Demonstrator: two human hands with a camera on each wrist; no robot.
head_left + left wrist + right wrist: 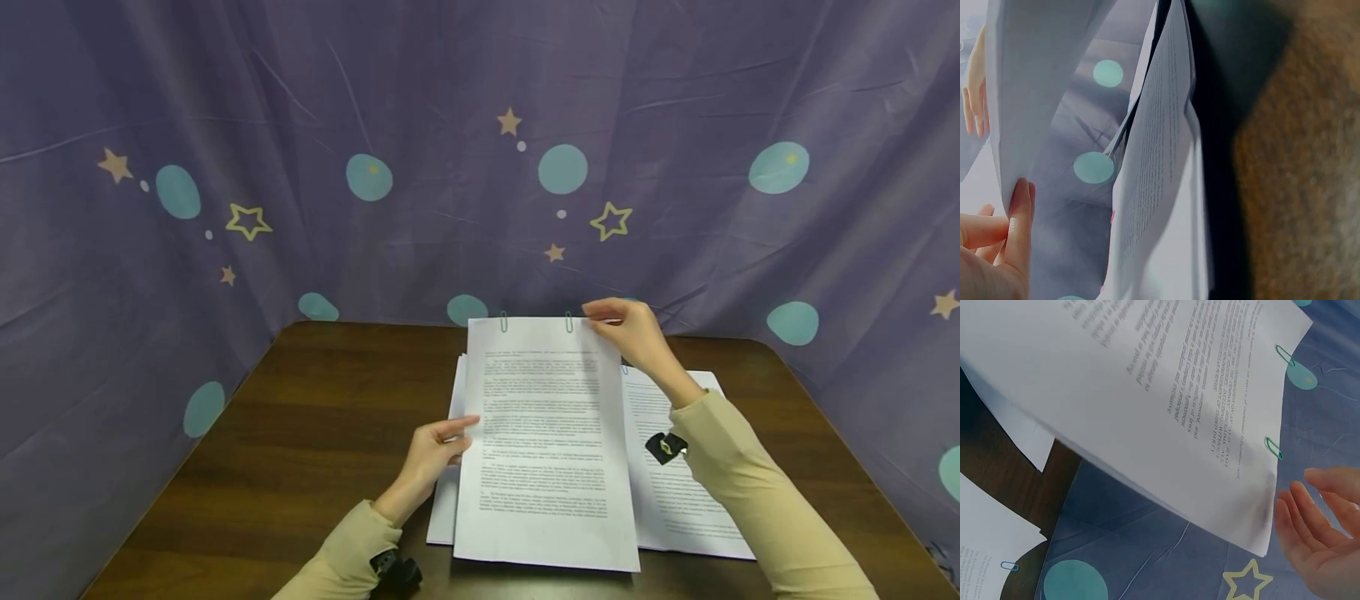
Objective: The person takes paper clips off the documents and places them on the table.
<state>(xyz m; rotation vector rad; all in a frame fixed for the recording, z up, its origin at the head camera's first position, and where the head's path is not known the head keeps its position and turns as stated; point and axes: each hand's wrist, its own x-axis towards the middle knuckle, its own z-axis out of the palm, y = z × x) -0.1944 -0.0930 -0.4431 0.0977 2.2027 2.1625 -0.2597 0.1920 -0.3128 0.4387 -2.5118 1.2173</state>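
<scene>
A clipped stack of printed sheets [543,537] is held up, tilted, over other papers. Two green paper clips [504,322] sit along its top edge; the right wrist view shows one green clip [1274,448] close to the corner. My left hand [437,450] pinches the stack's left edge between thumb and fingers; in the left wrist view, fingertips [1020,197] lie on the sheets. At the top right corner is my right hand [633,333]. Its fingers are parted and loosely bent just past the paper's edge in the right wrist view, with nothing between them.
Another pile of paper [442,517] lies on the table behind the raised stack, to the left. A printed stack [682,492] with a blue paper clip [1009,566] lies to the right. The brown wooden table [300,433] meets a purple patterned curtain [420,100] at its back.
</scene>
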